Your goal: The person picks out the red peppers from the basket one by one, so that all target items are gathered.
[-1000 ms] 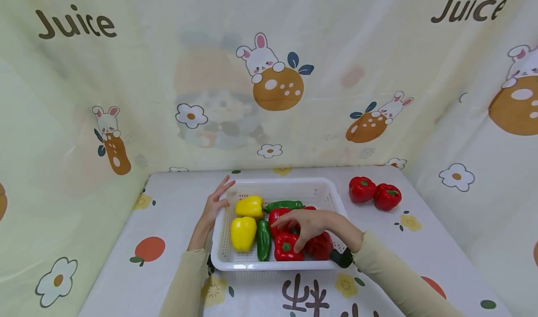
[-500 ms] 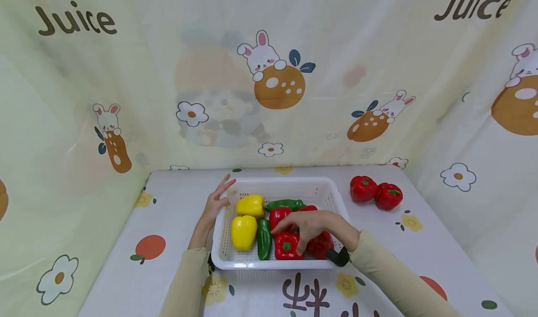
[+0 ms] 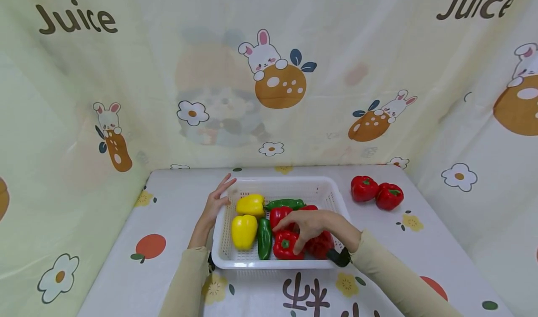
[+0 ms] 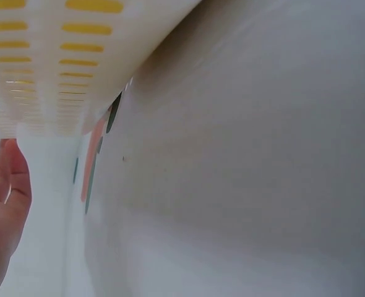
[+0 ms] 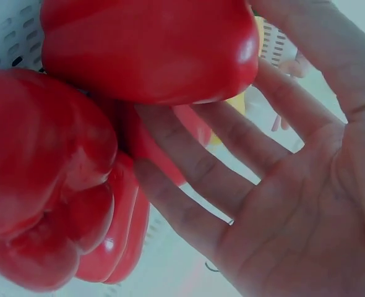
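The right hand [image 3: 313, 226] lay with relaxed fingers [image 5: 188, 164] spread over the glossy red plastic bell pepper [image 3: 287, 245] in the white slotted plastic basket [image 3: 332, 196], not yet gripping. A sound lift wanted thumb and fingers closing round its body. The left hand [image 3: 214, 204], fingers straight, steadied the basket's edge.

glossy red pepper [image 3: 287, 245], stem up, in white basket [image 3: 277, 184]

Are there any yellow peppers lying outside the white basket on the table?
No: both yellow peppers lie inside the white basket; only two red peppers sit outside.
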A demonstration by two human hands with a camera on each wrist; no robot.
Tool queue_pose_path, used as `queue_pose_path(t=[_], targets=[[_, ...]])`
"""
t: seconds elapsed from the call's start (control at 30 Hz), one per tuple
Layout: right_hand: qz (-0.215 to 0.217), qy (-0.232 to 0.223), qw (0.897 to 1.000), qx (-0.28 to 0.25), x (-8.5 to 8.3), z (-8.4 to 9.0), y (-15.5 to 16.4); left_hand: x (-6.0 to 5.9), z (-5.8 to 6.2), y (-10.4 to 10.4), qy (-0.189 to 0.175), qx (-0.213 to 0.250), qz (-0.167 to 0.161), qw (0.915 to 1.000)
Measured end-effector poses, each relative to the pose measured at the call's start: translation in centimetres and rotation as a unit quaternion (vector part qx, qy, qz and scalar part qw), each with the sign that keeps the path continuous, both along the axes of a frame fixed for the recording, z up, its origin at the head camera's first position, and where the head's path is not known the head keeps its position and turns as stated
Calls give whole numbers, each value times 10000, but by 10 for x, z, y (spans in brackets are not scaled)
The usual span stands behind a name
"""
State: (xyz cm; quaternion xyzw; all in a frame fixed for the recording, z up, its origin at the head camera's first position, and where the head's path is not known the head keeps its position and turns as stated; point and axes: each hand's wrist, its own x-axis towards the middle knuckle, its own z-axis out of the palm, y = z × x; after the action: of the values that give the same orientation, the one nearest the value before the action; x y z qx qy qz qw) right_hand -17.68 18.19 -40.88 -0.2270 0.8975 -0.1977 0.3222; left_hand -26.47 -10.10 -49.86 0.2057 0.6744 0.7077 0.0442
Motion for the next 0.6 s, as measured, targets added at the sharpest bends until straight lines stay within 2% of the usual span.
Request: queue_pose_path(t=[0.23,0.6], targets=[[44,245,9991,-332,1,-1,4,1,0,0,-31,-55,26,10000],[-1,306,9925,-1186,-3,3,14,2,1,1,-136,-17,52,9999]])
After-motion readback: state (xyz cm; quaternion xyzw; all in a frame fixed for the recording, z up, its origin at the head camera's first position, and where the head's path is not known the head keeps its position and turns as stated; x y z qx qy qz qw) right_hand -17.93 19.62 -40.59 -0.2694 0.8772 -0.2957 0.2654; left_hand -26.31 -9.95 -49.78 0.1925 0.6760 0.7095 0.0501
